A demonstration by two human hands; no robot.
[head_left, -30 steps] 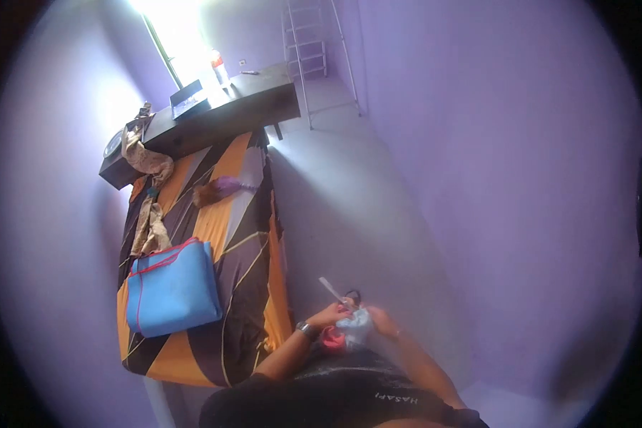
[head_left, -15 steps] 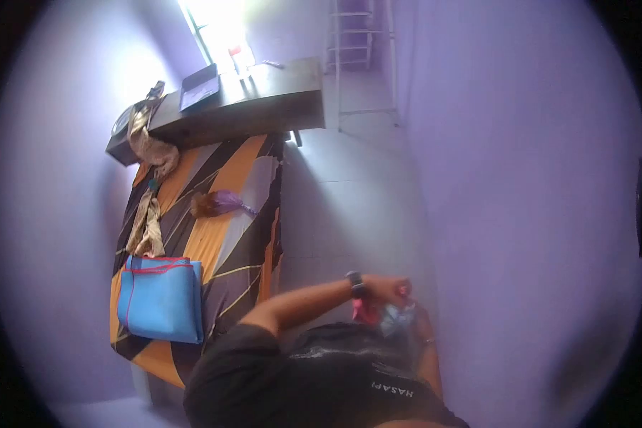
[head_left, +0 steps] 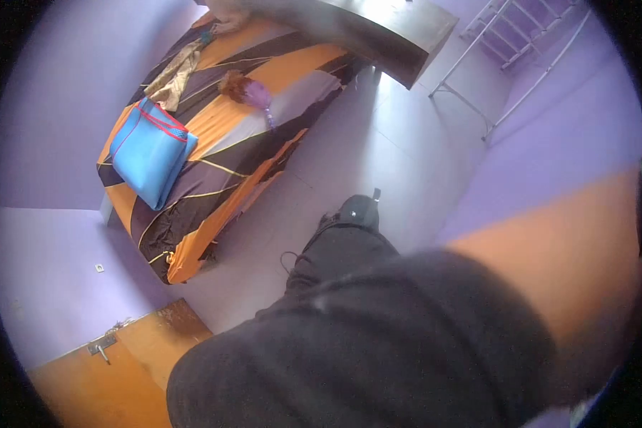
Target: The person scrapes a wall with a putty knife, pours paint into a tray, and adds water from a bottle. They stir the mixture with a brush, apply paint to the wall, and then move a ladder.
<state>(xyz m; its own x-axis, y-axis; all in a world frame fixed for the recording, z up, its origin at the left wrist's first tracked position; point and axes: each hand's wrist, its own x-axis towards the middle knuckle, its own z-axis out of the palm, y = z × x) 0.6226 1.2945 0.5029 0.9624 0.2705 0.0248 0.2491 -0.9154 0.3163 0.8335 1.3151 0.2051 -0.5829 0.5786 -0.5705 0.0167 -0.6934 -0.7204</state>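
Observation:
Neither of my hands shows at this moment. A bare right arm (head_left: 563, 250), blurred and close to the camera, reaches out of the right side of the picture, with its hand out of view. My black shirt (head_left: 364, 349) fills the lower middle, and my left forearm and hand cannot be seen. Below the shirt's front is dark clothing (head_left: 349, 246) with a loose cord. On the bed (head_left: 214, 167), left of my body, lies a folded blue mat (head_left: 150, 153) with red edging. Farther up the bed is a brown and purple bundle (head_left: 248, 91).
A crumpled beige cloth (head_left: 175, 75) lies along the bed's far side. The dark desk (head_left: 378, 36) stands at the bed's head. A metal ladder (head_left: 471, 71) leans at the upper right. An orange-brown door (head_left: 135, 364) with a handle is at lower left.
The view has swung left and down, bringing the door into sight. The hands, the pink and light-blue items at them and the wristwatch have left the picture. The right arm is now raised near the camera.

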